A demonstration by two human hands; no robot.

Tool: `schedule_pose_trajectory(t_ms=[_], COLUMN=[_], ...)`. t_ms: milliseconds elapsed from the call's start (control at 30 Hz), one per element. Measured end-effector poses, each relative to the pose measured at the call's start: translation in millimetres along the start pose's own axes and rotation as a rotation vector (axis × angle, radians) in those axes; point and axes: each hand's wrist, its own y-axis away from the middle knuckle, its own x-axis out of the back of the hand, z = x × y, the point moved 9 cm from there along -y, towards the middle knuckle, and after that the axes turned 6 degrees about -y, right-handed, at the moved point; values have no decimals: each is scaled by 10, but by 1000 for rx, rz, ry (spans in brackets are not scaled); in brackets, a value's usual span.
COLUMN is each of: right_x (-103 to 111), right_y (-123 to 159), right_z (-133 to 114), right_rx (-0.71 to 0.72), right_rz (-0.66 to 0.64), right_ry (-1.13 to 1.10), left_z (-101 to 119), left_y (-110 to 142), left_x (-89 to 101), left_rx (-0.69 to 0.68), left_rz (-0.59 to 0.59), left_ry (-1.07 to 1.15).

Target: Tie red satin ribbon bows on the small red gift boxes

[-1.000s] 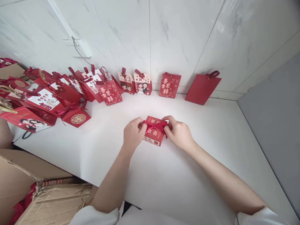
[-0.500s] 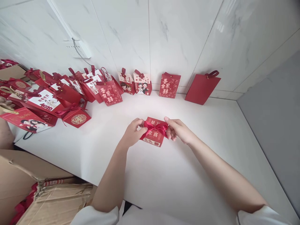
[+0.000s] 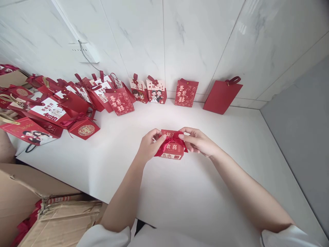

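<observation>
A small red gift box (image 3: 171,152) with gold lettering lies on the white table in front of me. Across its top runs a red ribbon bow (image 3: 170,140). The thumb and fingers of my left hand (image 3: 152,144) pinch the bow's left loop. On the other side, my right hand (image 3: 196,141) grips the right loop between thumb and forefinger, its remaining fingers curled beside the box. Part of the bow is hidden behind my fingertips.
Red and white gift boxes (image 3: 120,102) stand along the tiled wall, crowded together at the left (image 3: 51,111). A plain red gift bag (image 3: 222,97) leans at the back right. An open cardboard box (image 3: 64,219) sits lower left, and another person's arm (image 3: 6,147) shows at the left edge.
The box has turned slightly and shifted a little to the right. My right fingers have moved from the box's far right corner onto the bow's right loop.
</observation>
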Motion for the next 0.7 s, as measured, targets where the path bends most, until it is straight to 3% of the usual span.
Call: schedule_pose_trajectory(t_ms=[233,500,700], right_x=[44,140,228], right_y=[-11,-40,5], right_z=[16,-10,-102], right_rx=[-40,26,93], right_rz=[-47,31,98], right_ry=[-143,63,209], left_z=[79,-3,73], left_y=[16,-14,13], left_x=[-69,-40,-45], left_rx=[-31,-5,-110], left_rz=[-134,-66,-93], left_ry=[142,55,-58])
